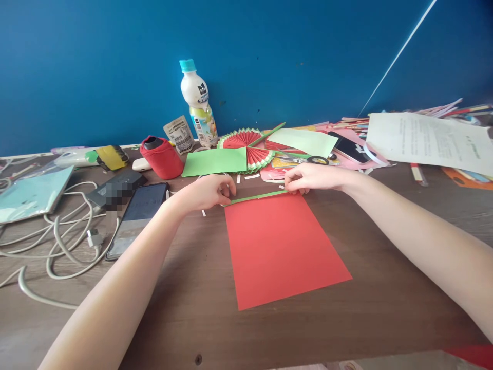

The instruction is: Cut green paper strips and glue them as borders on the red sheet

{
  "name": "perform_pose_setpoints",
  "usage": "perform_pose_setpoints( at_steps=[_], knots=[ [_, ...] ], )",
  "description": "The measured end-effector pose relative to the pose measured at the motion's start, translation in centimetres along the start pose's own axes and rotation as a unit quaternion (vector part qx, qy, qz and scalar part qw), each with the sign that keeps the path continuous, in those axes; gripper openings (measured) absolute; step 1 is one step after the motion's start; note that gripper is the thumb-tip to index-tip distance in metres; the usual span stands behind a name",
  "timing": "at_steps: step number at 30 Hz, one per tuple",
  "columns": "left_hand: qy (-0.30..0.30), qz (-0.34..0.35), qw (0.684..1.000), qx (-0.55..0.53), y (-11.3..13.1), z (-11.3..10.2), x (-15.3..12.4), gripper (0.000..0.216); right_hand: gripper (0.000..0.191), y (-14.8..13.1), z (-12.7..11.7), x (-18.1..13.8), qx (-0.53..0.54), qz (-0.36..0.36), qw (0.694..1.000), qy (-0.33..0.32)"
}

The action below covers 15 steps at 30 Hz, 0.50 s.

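A sheet of red paper [283, 252] lies flat on the brown table, its far edge bordered by a narrow green paper strip [258, 197]. My left hand [211, 191] pinches the strip's left end, by the sheet's far left corner. At the far right corner my right hand [314, 178] has its fingers closed on the other end of the strip. The fingertips partly cover both ends. I cannot tell whether the strip is stuck to the sheet or only rests along it.
Beyond the hands lie a folded watermelon-pattern paper fan [241, 140], a green paper piece [215, 162] and scissors [318, 160]. A bottle [198, 105] and a red roll [165, 160] stand behind. At left are a phone [138, 216] and white cables [57, 236]; a printed sheet [427, 141] is at right.
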<state>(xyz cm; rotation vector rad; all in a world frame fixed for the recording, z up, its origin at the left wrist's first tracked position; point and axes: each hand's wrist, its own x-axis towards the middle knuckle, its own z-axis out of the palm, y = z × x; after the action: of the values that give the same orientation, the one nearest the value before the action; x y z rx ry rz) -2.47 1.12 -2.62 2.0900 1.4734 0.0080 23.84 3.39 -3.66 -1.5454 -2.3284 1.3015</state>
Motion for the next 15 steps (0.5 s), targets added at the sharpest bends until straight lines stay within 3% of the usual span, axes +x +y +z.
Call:
perform_pose_setpoints(
  at_steps=[15],
  knots=[
    [-0.011,-0.028,0.999,0.027,0.78,-0.21,-0.20,0.007,0.014,0.41,0.06,0.46,-0.039,-0.011,0.999,0.011]
  ],
)
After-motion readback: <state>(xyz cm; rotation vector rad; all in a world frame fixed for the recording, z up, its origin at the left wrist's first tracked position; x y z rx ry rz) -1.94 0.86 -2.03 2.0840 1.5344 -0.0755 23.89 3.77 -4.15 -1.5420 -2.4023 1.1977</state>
